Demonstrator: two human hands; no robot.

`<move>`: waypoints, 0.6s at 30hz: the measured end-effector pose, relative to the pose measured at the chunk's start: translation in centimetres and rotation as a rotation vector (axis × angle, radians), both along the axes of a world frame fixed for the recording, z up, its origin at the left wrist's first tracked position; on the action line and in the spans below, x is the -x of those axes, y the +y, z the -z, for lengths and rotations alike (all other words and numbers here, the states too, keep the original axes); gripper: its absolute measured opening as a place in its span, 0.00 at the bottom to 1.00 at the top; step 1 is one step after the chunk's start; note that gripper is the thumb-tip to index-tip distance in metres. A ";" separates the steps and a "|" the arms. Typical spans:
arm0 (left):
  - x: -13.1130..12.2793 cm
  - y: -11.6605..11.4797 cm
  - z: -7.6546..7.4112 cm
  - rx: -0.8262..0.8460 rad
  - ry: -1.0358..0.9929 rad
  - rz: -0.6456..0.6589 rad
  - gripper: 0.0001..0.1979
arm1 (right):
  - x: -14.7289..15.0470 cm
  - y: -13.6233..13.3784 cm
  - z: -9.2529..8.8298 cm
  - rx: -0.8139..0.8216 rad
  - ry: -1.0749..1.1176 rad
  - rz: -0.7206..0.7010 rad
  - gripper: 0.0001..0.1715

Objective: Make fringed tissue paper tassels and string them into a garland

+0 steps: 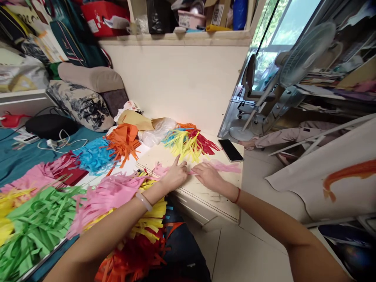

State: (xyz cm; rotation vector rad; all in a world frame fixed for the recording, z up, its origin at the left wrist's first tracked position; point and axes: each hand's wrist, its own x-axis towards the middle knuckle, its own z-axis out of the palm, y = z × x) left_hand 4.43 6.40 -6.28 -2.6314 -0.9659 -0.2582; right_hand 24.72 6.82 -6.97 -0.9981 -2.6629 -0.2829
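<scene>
A length of pink tissue paper [226, 166] stretches low across a pale wooden tabletop, its loose ends spreading out at either side. My left hand [176, 174] grips its middle with curled fingers, the index finger pointing away. Close beside it, my right hand [208, 177] pinches the same paper, fingers pressed together and pointing left. The narrow part between both hands is mostly hidden by the fingers. Just beyond them lies a yellow paper tassel [185, 144], with red, blue and orange fringes around it.
A black phone [230, 150] lies at the tabletop's [232, 209] right edge. Fringed paper in green [44, 219], pink, blue [96, 156] and orange [123, 141] is heaped on the left. A standing fan [307, 55] and another person's leg [290, 136] are at the right.
</scene>
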 end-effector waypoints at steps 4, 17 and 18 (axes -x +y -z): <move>0.0 -0.3 0.8 0.003 -0.157 -0.092 0.10 | 2.0 1.1 0.8 -0.048 0.022 -0.058 0.12; 2.5 -2.6 2.8 0.105 -0.509 -0.227 0.10 | -2.7 1.6 1.8 0.170 0.313 -0.048 0.08; 2.7 -2.7 2.9 0.146 -0.559 -0.247 0.09 | -2.9 1.6 1.7 0.210 0.341 -0.011 0.08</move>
